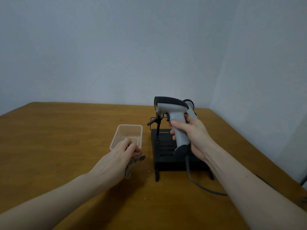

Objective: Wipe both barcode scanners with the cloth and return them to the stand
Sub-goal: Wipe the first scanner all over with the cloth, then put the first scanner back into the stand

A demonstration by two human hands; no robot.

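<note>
Mid-frame, my right hand [191,136] grips one scanner [174,117] by its handle above the stand [166,156] while my left hand [123,151] pinches the cloth [132,163] lower left, so wiping seems next: bring cloth to scanner.

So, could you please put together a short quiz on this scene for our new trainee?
1. True or false: the right hand holds a barcode scanner by its handle, above the black stand.
2. What does the left hand grip?
A. the checked cloth
B. a sponge
C. the scanner's cable
3. What lies on the table to the left of the stand, beyond the left hand?

Key
1. True.
2. A.
3. A clear plastic container; the second scanner shows behind the held one.
</note>
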